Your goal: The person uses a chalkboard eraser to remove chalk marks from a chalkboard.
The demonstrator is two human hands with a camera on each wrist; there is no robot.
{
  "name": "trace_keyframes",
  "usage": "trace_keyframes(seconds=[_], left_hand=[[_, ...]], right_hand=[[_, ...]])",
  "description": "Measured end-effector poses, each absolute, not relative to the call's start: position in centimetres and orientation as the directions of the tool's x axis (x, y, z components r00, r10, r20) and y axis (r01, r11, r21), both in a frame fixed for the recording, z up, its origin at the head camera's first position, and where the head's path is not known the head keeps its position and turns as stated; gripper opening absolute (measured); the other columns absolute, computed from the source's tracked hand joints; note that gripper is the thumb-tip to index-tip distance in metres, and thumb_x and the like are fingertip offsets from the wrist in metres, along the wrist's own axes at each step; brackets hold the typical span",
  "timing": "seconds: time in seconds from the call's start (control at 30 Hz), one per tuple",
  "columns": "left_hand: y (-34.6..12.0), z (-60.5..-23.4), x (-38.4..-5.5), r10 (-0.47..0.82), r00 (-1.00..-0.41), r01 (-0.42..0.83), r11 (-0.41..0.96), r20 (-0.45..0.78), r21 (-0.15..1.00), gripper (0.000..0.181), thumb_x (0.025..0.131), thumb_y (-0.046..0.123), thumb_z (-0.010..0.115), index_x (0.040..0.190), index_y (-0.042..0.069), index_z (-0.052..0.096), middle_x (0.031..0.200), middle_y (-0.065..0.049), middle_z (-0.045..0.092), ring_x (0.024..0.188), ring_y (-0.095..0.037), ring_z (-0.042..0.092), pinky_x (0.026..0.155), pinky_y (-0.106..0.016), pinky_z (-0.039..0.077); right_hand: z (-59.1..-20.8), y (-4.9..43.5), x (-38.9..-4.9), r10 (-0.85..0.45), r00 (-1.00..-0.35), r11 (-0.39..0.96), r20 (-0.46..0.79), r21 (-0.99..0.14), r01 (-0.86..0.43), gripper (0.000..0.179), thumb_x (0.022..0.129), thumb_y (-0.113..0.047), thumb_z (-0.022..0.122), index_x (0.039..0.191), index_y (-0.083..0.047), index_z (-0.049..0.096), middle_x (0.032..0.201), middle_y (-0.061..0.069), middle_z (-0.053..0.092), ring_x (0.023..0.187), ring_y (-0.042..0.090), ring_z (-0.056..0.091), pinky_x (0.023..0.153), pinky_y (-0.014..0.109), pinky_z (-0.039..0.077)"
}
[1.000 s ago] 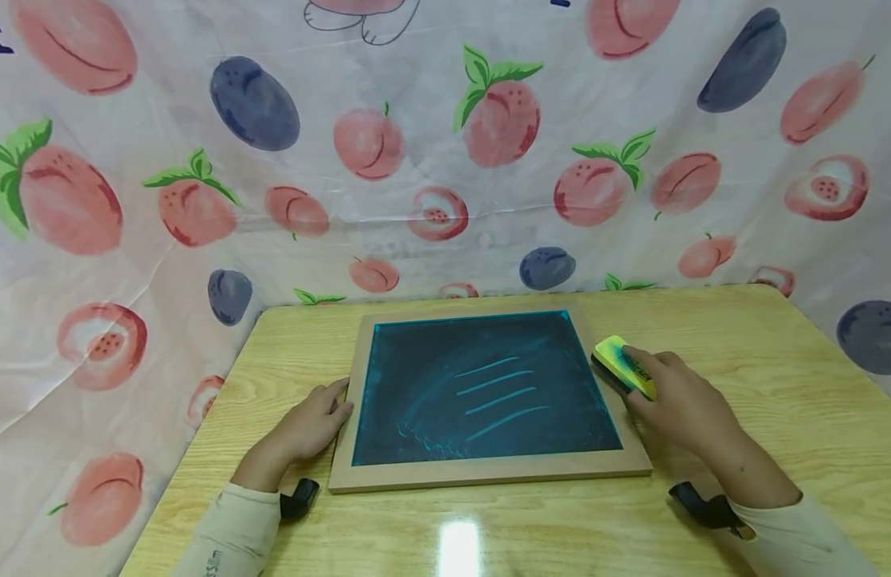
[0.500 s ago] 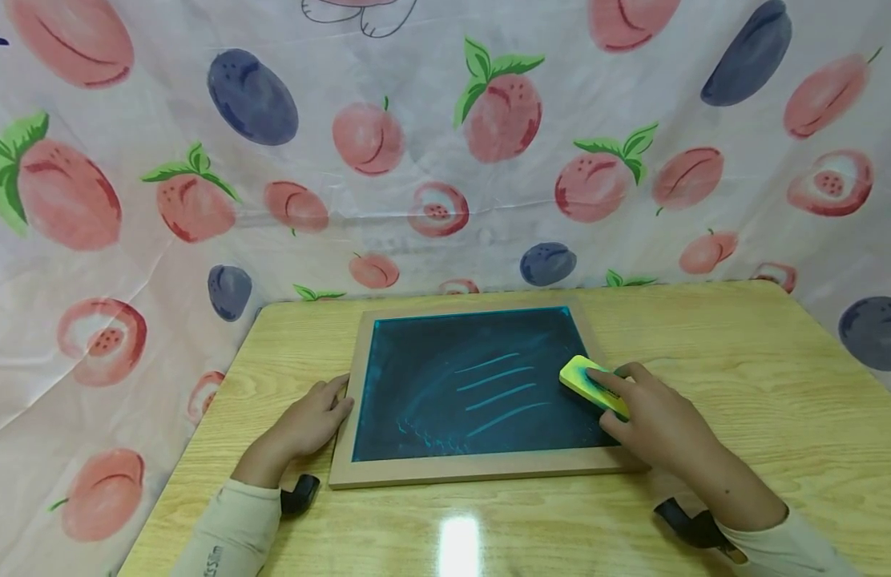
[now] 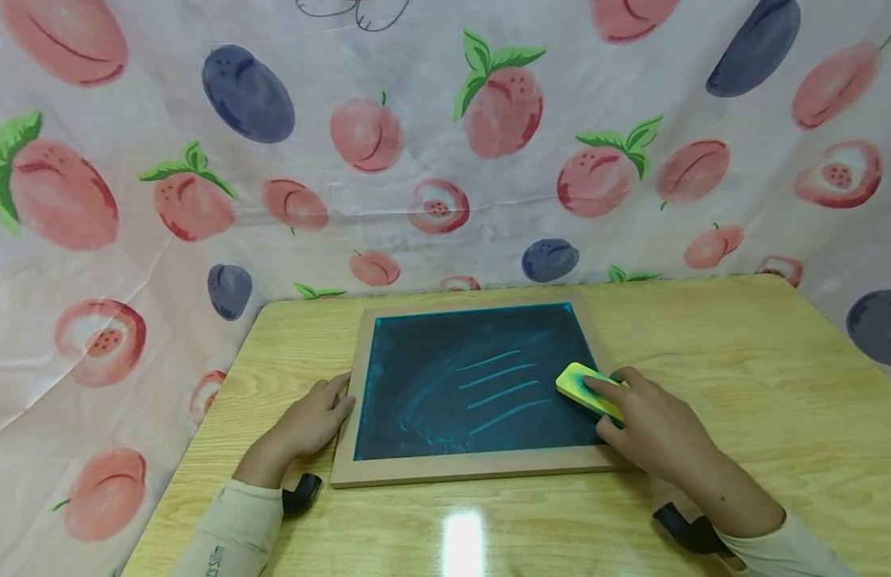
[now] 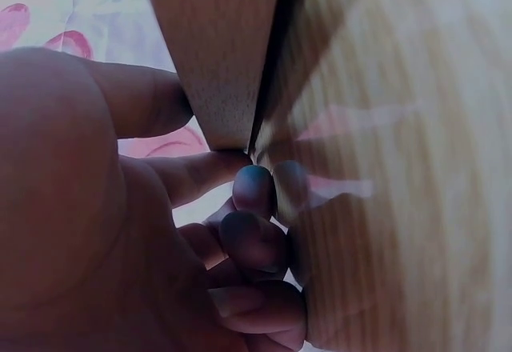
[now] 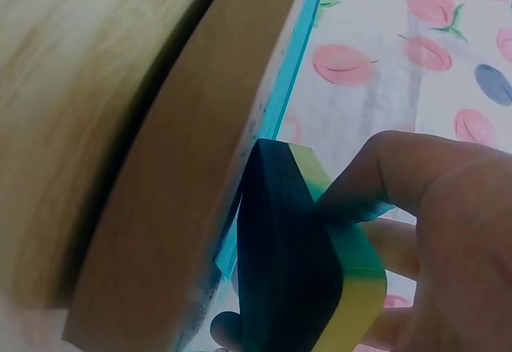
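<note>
A small blackboard (image 3: pixel 417 344) in a pale wooden frame lies on the table, with several slanted blue chalk lines across its middle and smudges at lower left. My right hand (image 3: pixel 658 429) grips a yellow eraser (image 3: pixel 577 381) over the board's right part, thumb on the near side and fingers across its top. In the right wrist view the eraser's dark felt face (image 5: pixel 280 248) is tilted close to the board, its far end right at the surface. My left hand (image 3: pixel 312 421) rests at the frame's left edge, thumb and index fingertip against the wood, other fingers loosely bent on the table.
The pale wood-grain table (image 3: pixel 373 537) extends around the board, with a bright light reflection near the front. A white cloth (image 3: pixel 417 72) printed with peaches hangs behind and to the left. Dark wrist mounts (image 3: pixel 301 494) sit below both hands.
The eraser, held in my right hand, has moved left from beside the frame's right edge to over the board's right part. My left hand stays put; the chalk lines look unchanged.
</note>
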State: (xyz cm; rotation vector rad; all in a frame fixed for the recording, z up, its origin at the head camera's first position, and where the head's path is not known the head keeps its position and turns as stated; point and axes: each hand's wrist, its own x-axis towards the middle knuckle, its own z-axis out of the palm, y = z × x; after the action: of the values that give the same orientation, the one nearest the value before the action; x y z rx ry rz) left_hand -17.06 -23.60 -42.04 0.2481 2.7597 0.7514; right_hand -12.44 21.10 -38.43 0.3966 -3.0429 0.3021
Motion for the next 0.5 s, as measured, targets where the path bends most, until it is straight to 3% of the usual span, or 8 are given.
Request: trace_keyframes(seconds=[0.2, 0.5], left_hand=[[-23.65, -42.13, -17.07, 0.235, -0.949, 0.098, 0.855, -0.212, 0.509, 0.058, 0.099, 0.044, 0.028, 0.149, 0.017, 0.018, 0.15, -0.019, 0.021, 0.138, -0.041, 0.017, 0.105, -0.058, 0.022], [-23.44, -42.06, -17.05, 0.22, -0.949, 0.084, 0.866, -0.224, 0.493, 0.058, 0.099, 0.044, 0.028, 0.149, 0.016, 0.018, 0.151, -0.019, 0.019, 0.138, -0.042, 0.015, 0.105, -0.059, 0.021]], right_hand=[[-38.47, 20.86, -12.28, -0.249, -0.965, 0.95, 0.087, -0.172, -0.261, 0.052, 0.078, -0.023, 0.062, 0.129, -0.019, 0.055, 0.115, 0.022, 0.051, 0.08, 0.025, 0.055, 0.058, 0.038, 0.045], [-38.55, 20.46, -11.97, -0.266, -0.957, 0.949, 0.113, -0.147, -0.281, 0.051, 0.079, -0.024, 0.061, 0.129, -0.019, 0.055, 0.118, 0.022, 0.051, 0.087, 0.029, 0.057, 0.065, 0.045, 0.048]])
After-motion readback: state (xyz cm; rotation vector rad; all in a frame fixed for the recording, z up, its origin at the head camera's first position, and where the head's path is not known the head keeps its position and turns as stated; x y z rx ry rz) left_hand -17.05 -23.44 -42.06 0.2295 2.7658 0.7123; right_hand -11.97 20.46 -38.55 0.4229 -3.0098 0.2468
